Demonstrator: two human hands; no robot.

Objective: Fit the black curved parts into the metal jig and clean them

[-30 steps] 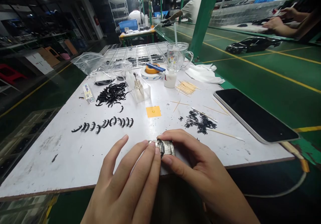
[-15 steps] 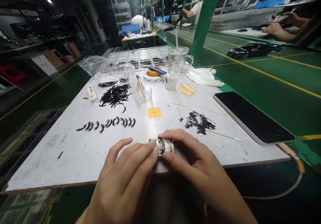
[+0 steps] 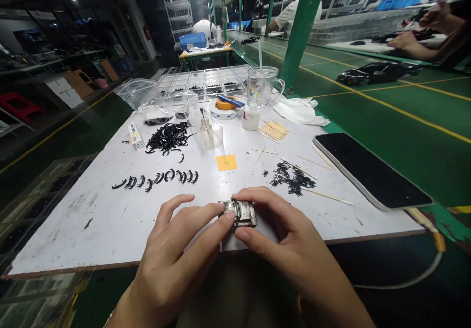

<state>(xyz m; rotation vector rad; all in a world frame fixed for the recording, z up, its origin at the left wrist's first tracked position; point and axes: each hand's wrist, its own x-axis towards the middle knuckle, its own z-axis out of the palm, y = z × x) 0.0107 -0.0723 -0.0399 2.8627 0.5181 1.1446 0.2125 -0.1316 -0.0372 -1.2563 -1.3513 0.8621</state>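
A small silver metal block [image 3: 241,212] rests at the near edge of the white board [image 3: 110,220]. My right hand [image 3: 290,249] grips it, thumb below and index finger over its top. My left hand [image 3: 176,259] presses its fingertips against the block's left side. Beyond the block lies a tangle of tiny black rings [image 3: 292,178]. To the left, a row of curved black strips [image 3: 158,178] is laid out, with a heap of the same strips [image 3: 167,137] farther back.
A tablet [image 3: 371,168] lies at the right edge. Toothpicks [image 3: 274,130], a yellow sticky note [image 3: 226,163], a white bottle [image 3: 252,117], a glass mug [image 3: 261,85], tape rolls [image 3: 225,106], a clear box [image 3: 208,131] and compartment trays [image 3: 202,79] sit farther back. Other people work at distant benches.
My left hand has drawn back and curled, so that only its fingertips meet the block. The right hand keeps its grip. The view has shifted slightly.
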